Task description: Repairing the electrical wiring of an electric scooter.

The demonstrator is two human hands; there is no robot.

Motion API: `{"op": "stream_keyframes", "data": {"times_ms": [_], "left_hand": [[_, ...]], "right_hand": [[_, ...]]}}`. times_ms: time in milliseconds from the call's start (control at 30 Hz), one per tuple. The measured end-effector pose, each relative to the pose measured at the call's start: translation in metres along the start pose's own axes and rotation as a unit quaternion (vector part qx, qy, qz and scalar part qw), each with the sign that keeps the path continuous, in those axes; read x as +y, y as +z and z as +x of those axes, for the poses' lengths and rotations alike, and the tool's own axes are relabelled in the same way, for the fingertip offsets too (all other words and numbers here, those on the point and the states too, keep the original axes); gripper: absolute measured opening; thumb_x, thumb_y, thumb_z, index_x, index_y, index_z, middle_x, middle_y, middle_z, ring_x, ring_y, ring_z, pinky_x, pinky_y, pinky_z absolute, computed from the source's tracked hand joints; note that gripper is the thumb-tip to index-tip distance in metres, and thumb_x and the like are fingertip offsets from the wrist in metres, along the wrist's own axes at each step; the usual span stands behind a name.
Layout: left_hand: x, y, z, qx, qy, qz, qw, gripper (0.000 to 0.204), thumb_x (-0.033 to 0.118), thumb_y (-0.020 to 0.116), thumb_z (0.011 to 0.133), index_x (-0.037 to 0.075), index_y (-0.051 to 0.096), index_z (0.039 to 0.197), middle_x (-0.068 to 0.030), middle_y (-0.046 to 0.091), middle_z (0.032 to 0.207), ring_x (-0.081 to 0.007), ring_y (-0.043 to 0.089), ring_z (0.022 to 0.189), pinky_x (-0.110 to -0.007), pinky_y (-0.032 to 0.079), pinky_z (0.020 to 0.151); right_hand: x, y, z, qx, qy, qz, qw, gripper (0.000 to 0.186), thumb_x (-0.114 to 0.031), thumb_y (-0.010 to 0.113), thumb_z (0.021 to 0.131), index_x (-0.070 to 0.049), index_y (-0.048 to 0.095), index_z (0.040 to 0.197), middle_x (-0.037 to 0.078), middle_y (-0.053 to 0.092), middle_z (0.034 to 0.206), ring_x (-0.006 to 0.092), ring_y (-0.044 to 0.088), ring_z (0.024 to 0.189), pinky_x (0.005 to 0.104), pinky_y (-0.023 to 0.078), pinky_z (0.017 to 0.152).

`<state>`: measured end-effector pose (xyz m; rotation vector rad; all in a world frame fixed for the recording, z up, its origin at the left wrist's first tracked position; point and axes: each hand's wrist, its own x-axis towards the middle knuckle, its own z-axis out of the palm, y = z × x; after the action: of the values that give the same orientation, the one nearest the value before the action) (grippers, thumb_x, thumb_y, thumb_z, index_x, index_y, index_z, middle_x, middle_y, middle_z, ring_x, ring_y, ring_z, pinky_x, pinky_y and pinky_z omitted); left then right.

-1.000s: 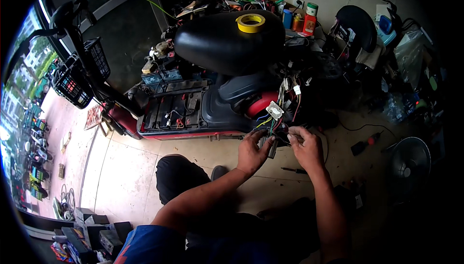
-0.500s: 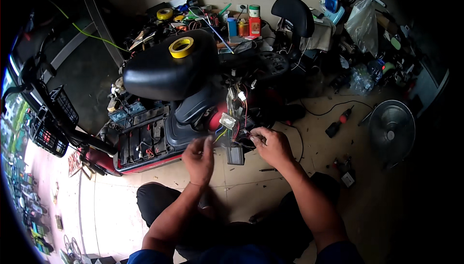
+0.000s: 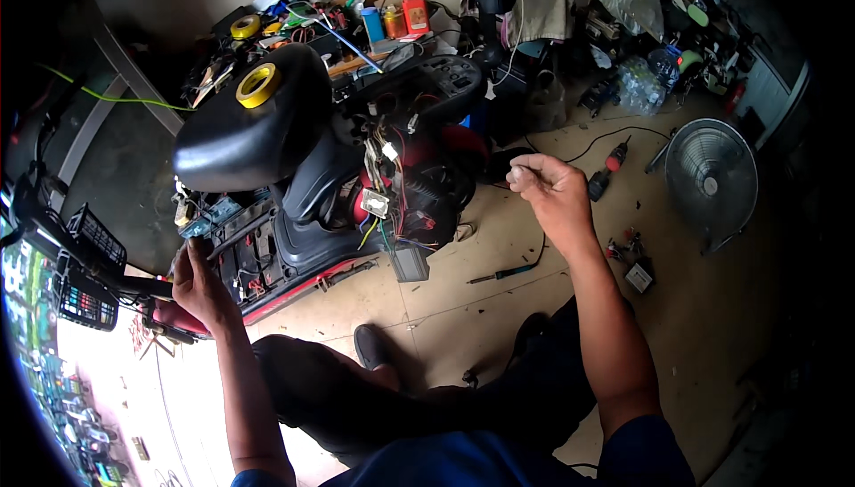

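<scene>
An electric scooter with a black seat (image 3: 240, 135) stands before me, its wiring exposed. Loose coloured wires (image 3: 398, 188) hang from it, with a white connector (image 3: 374, 203) and a grey finned box (image 3: 410, 264) at their lower end. My left hand (image 3: 203, 289) is raised beside the scooter's footboard, fingers pinched together. Out to the right, over the floor, my right hand (image 3: 554, 197) is closed with thumb against curled fingers. Whatever either hand pinches is too small to make out. Neither hand touches the wires. A yellow tape roll (image 3: 258, 85) lies on the seat.
A soldering iron (image 3: 503, 272) and a red-and-black power drill (image 3: 609, 169) lie on the tiled floor, right of the scooter. Farther right stands a round fan (image 3: 711, 186). Tools and bottles crowd a bench (image 3: 343, 64) behind. A black basket (image 3: 87, 300) is at far left.
Both hands have left the wiring and spread wide apart, the left toward the footboard, the right outward and up. The view has shifted, so the scooter appears farther left.
</scene>
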<state>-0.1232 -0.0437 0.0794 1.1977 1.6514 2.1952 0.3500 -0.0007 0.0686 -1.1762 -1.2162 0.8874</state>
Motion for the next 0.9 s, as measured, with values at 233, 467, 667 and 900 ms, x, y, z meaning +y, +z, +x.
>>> {"op": "stream_keyframes", "data": {"times_ms": [233,467,667,900], "left_hand": [[0.021,0.021,-0.001,-0.105,0.02,0.157,0.982,0.026,0.018,0.07,0.097,-0.005,0.074,0.108,-0.0102,0.077,0.095,-0.0143,0.069,0.087,-0.027,0.053,0.083],[-0.162,-0.081,0.068,-0.3,0.169,0.677,0.65,0.018,0.013,0.057,0.086,0.007,0.074,0.083,-0.019,0.073,0.083,-0.0331,0.075,0.076,-0.043,0.061,0.065],[-0.214,-0.093,0.044,-0.248,-0.004,0.572,0.782,0.033,0.031,0.074,0.08,0.01,0.076,0.106,-0.0197,0.074,0.103,-0.0403,0.07,0.101,-0.049,0.057,0.088],[-0.215,-0.079,0.057,-0.292,-0.029,0.632,0.717,0.028,0.034,0.068,0.086,0.011,0.075,0.101,-0.0193,0.074,0.098,-0.0406,0.07,0.096,-0.049,0.057,0.084]], "right_hand": [[0.007,-0.037,0.006,-0.048,-0.005,-0.045,0.998,0.021,-0.011,0.066,0.098,0.003,0.069,0.113,0.005,0.072,0.094,0.011,0.066,0.083,0.0252,0.053,0.076],[-0.009,-0.039,-0.009,-0.073,0.085,-0.108,0.988,0.024,-0.015,0.066,0.1,0.004,0.068,0.114,0.006,0.072,0.094,0.01,0.065,0.083,0.0246,0.052,0.075],[0.004,-0.038,-0.019,-0.11,0.112,-0.116,0.981,0.021,-0.01,0.065,0.099,0.006,0.068,0.112,0.007,0.072,0.093,0.0098,0.065,0.082,0.0252,0.052,0.075],[0.017,-0.037,-0.024,-0.135,0.096,-0.185,0.969,0.017,-0.004,0.064,0.097,0.006,0.068,0.109,0.007,0.072,0.091,0.0106,0.066,0.083,0.0259,0.054,0.079]]}}
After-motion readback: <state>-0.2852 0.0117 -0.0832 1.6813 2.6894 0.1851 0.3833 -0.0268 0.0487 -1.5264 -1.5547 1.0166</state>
